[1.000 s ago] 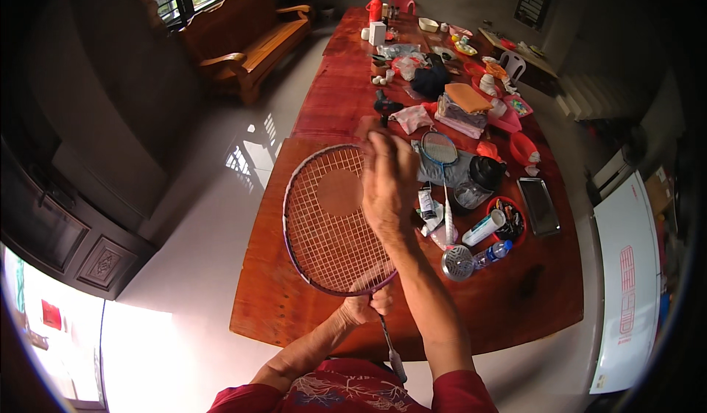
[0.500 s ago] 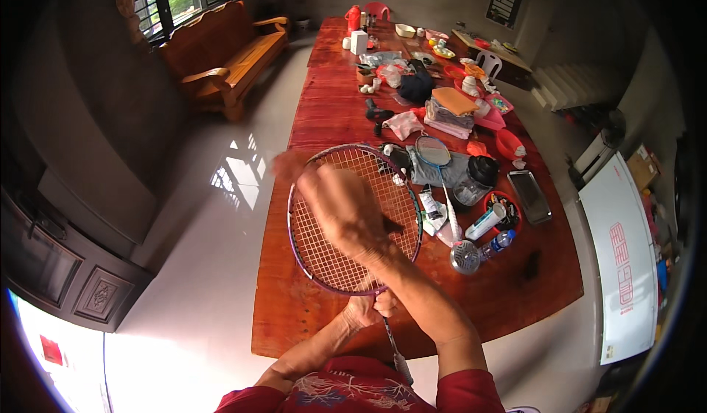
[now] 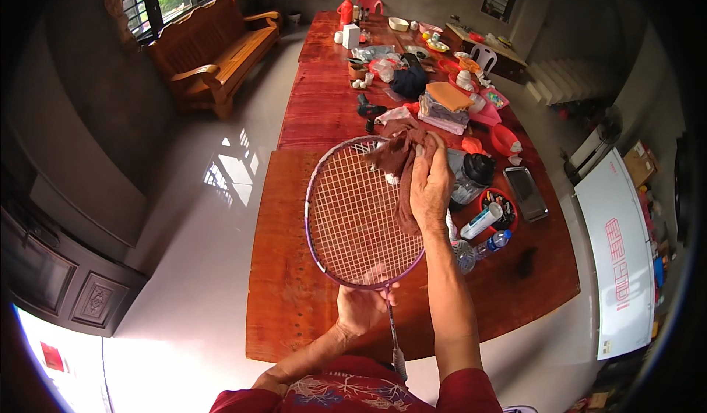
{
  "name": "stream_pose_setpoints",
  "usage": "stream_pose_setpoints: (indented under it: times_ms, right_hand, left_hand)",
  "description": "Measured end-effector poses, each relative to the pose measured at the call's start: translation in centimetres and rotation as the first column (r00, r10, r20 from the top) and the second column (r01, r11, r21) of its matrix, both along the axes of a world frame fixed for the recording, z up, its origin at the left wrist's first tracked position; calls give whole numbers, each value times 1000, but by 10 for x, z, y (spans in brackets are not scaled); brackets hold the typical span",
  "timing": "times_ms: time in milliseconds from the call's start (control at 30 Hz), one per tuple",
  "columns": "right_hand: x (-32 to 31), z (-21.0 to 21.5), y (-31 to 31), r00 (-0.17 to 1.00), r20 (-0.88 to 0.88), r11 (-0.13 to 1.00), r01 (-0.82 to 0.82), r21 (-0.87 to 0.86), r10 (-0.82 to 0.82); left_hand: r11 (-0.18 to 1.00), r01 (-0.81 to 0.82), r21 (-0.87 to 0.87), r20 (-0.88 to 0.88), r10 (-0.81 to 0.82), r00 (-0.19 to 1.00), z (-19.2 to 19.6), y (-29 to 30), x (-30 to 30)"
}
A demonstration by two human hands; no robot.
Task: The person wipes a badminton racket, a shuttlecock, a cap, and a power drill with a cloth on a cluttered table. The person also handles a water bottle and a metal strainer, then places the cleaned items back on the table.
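A badminton racket [image 3: 352,218] with a purple frame and pale strings is held up over the near part of the table, its shaft and grip pointing down toward my chest. My left hand [image 3: 359,310] is closed around it where the shaft meets the head. With my right hand [image 3: 431,188] I grip a brown cloth [image 3: 398,152], pressed against the upper right of the rim. Part of the cloth hangs down along that side and covers some strings. The right thumb and fingers are wrapped over the fabric.
The red-brown wooden table [image 3: 291,266] is crowded on its right: a water bottle [image 3: 495,244], a red bowl [image 3: 513,214] of small items, a dark tray [image 3: 526,192] and folded cloths [image 3: 445,111]. A wooden bench [image 3: 221,59] stands left, a white board [image 3: 615,251] right.
My right hand has moved from the upper left of the racket head to its upper right with the brown cloth. The racket head has shifted slightly right; my left hand stays near the shaft.
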State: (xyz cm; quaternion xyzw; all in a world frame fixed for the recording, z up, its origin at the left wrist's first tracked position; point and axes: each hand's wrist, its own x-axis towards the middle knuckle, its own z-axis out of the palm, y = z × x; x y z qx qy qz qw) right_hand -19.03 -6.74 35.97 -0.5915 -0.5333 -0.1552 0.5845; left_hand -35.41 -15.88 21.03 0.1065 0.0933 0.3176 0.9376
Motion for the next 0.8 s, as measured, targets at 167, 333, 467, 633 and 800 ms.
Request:
stream_pose_setpoints:
  times_ms: [167, 333, 467, 633, 800]
  right_hand:
    - [-3, -17, 10, 989, 58, 990, 138, 19, -139]
    - [-2, -34, 13, 988, -32, 988, 149, -39, -150]
    - [2, -47, 9, 976, -201, 996, 76, -52, -84]
    - [-15, -57, -2, 780, -565, 951, -308, 26, 269]
    - [-51, -84, -31, 973, -75, 965, -228, -131, 220]
  left_hand:
    - [972, -129, 196, -99, 150, 984, -1, 1, 4]
    - [931, -248, 269, 2, 257, 966, 3, 0, -2]
    - [872, -421, 250, 99, 409, 907, 20, -2, -1]
    - [613, -345, 711, -240, 673, 700, 21, 3, -6]
    - [832, -346, 434, -343, 508, 790, 25, 18, -12]
